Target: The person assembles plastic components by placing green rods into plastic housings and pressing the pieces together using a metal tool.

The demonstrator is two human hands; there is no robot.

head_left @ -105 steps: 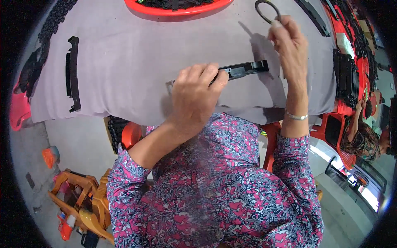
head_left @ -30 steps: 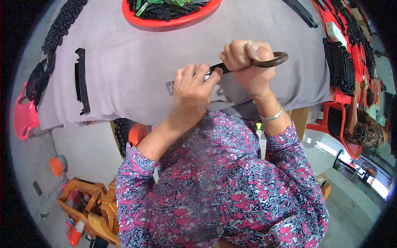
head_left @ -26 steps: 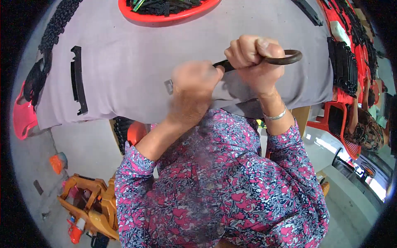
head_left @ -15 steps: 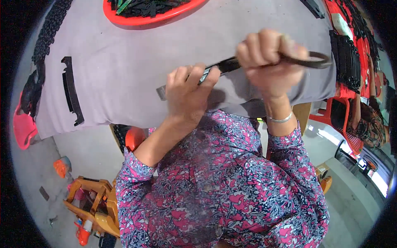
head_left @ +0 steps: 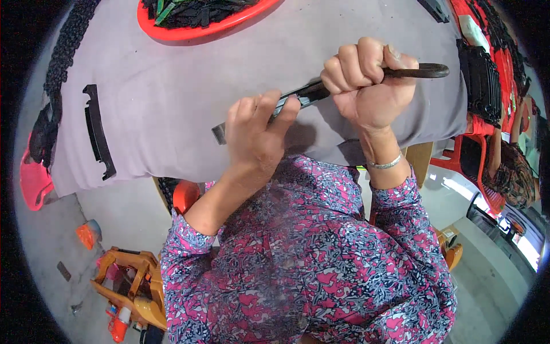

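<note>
My right hand (head_left: 366,86) is closed in a fist around a dark tool with a looped end (head_left: 432,71), which sticks out past the thumb. Between the two hands runs a narrow black strip with a shiny face (head_left: 303,95). My left hand (head_left: 255,129) pinches this strip between thumb and fingers. Its greyish end (head_left: 219,133) shows beyond the left hand, just over the cloth. My right fist covers the place where tool and strip come together, so I cannot tell how they touch.
A grey cloth (head_left: 172,109) covers the table. At the far side stands a red basin (head_left: 223,32) of black and green strips. Two notched black plastic parts (head_left: 98,133) lie at the left, with stacked black parts (head_left: 481,83) at the right. Another person's arm (head_left: 497,152) shows far right.
My right fist has shifted slightly left, and the tool's loop has turned edge-on. My left hand keeps its pinch on the strip, almost in the same place.
</note>
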